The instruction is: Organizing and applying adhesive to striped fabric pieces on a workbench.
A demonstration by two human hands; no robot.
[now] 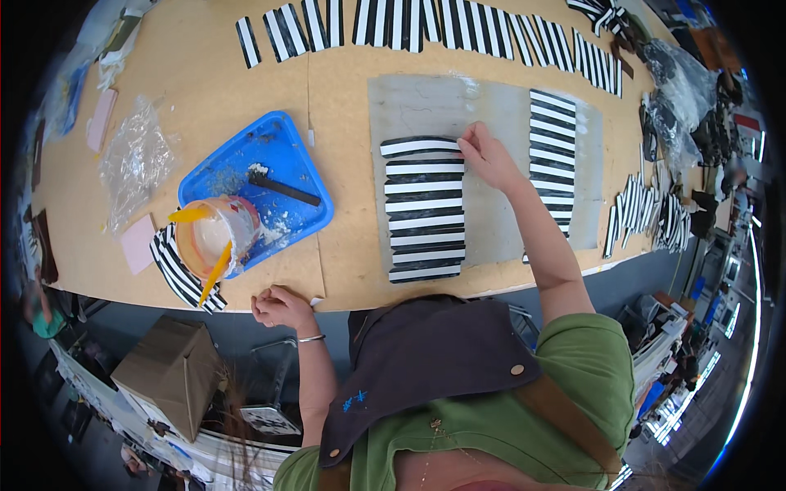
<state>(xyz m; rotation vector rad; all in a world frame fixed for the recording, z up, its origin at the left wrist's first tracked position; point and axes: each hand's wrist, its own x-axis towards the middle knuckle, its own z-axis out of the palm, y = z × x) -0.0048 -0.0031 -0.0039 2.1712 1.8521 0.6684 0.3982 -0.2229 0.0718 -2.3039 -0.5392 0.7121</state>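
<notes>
My right hand (485, 155) pinches the right end of the top black-and-white strip (419, 147), which bows slightly. Below that strip, several more black-and-white strips (426, 209) lie stacked in a column on a grey sheet (495, 123). To the right of my hand is a second column of strips (552, 147), partly covered by my forearm. My left hand (281, 308) rests by the table's near edge, its fingers loosely curled and nothing visible in them.
A blue tray (315, 176) holds a dark-handled brush (282, 190). A paste-filled tub (214, 241) with yellow tools overlaps its near corner, beside more strips (172, 266). Rows of strips (479, 29) line the far side. Clear plastic (139, 159) lies left; strip piles (643, 211) lie right.
</notes>
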